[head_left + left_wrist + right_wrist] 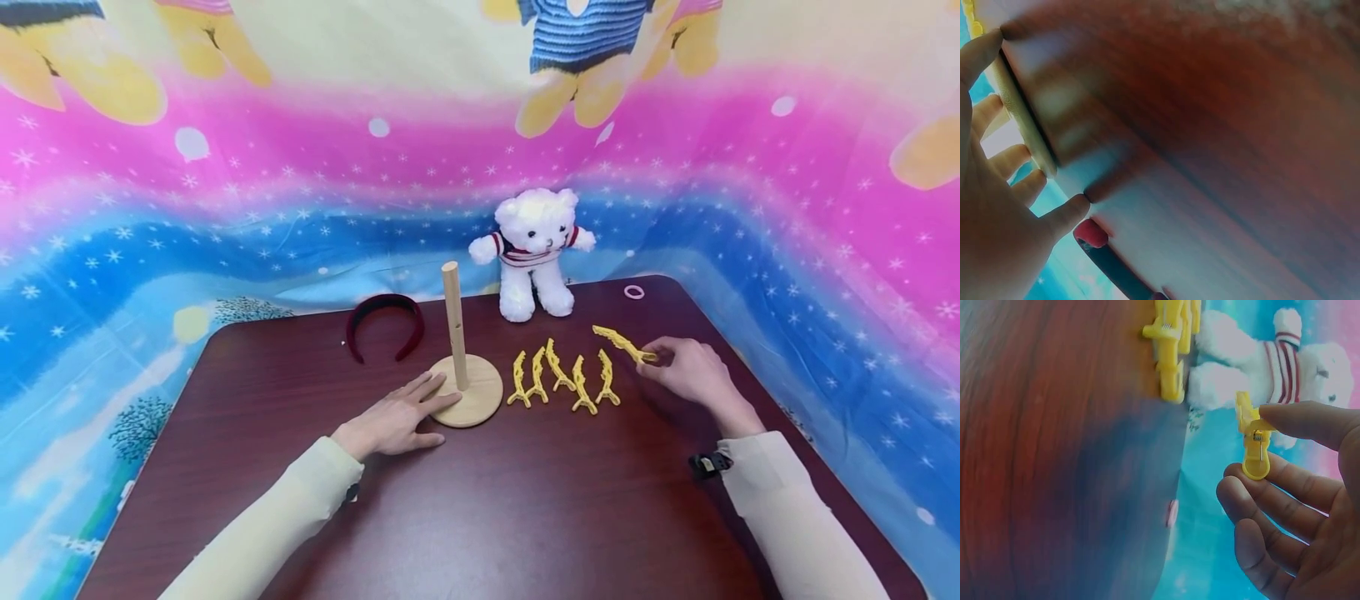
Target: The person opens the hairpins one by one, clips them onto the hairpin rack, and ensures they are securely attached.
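A yellow alligator hair clip (621, 341) is pinched by its handle end between the thumb and fingers of my right hand (693, 371). The right wrist view shows the clip's spring (1258, 436) and the thumb pressing one side. My left hand (393, 417) lies spread, its fingers over the near left part of a round wooden base (480, 400) and its thumb on the table. From that base an upright wooden post (455, 325) rises. Several more yellow hair clips (581, 385) stand on the table between the base and my right hand.
Behind the post's left side lies a dark red headband (386, 302). A white teddy bear (536, 250) in a striped top stands at the back edge of the brown table (510, 508). A pink hair tie (633, 292) lies back right. Printed cloth (300, 183) surrounds the table.
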Available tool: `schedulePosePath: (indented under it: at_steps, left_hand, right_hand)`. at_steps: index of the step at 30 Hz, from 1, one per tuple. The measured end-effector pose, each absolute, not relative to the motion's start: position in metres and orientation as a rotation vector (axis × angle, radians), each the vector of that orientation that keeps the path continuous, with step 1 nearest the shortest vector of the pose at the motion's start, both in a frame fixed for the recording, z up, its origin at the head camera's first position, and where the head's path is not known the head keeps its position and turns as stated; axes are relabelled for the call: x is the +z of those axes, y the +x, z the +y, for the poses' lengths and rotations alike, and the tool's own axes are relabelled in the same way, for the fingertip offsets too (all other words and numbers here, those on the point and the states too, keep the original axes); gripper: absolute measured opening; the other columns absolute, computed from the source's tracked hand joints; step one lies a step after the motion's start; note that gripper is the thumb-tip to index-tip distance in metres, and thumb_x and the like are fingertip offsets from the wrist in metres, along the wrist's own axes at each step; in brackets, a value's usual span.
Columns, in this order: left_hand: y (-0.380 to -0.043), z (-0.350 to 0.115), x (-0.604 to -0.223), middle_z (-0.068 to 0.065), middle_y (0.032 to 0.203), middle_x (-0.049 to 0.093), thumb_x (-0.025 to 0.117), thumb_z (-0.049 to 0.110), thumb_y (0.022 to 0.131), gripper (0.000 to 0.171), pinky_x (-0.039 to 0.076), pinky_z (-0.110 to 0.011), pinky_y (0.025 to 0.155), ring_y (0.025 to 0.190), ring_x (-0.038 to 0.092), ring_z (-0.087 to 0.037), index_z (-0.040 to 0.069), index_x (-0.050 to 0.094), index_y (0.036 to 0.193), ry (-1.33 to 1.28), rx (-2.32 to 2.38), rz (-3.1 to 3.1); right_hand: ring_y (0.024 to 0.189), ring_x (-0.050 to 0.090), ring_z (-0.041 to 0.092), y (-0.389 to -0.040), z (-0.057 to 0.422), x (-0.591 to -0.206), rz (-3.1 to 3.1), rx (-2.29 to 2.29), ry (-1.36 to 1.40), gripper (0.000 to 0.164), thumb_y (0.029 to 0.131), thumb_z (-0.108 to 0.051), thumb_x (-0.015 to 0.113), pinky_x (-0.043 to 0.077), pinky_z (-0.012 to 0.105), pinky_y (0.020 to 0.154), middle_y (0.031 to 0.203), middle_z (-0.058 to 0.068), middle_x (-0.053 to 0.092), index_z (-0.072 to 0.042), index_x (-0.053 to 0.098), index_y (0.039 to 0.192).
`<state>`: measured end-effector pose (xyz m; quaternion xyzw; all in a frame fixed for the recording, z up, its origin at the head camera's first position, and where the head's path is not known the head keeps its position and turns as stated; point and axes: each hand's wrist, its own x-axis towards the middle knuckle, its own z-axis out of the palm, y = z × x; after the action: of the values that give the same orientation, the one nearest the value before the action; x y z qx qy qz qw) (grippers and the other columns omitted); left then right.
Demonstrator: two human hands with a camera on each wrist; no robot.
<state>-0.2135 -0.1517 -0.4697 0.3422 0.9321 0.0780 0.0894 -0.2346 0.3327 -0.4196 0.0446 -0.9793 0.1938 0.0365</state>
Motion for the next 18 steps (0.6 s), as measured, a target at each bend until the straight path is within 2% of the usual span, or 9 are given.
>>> schedulePosePath:
  at_steps: [6,18]
  left_hand:
    - [-0.214,-0.15,-0.472,-0.009,0.169,0.014,0.063,0.058,0.092,0.078,0.029,-0.052,0.12,0.157,0.012,-0.032,0.034,0.029,0.158,0.987,0.201,2.774]
    - [-0.213,-0.15,-0.472,-0.013,0.168,0.019,0.065,0.055,0.091,0.077,0.031,-0.055,0.118,0.156,0.014,-0.035,0.03,0.033,0.157,1.015,0.226,2.788]
  right_hand:
    - [0.089,0.069,0.025,-0.234,0.318,-0.416,-2.978,0.603,0.18,0.04,0.085,-0.047,0.074,0.049,0.04,0.067,0.099,0.007,0.077,-0.019,0.074,0.113]
    - [0.077,0.067,0.014,-0.235,0.285,-0.414,-2.944,0.696,0.323,0.033,0.085,-0.037,0.077,0.047,0.03,0.064,0.086,-0.001,0.076,-0.017,0.075,0.112]
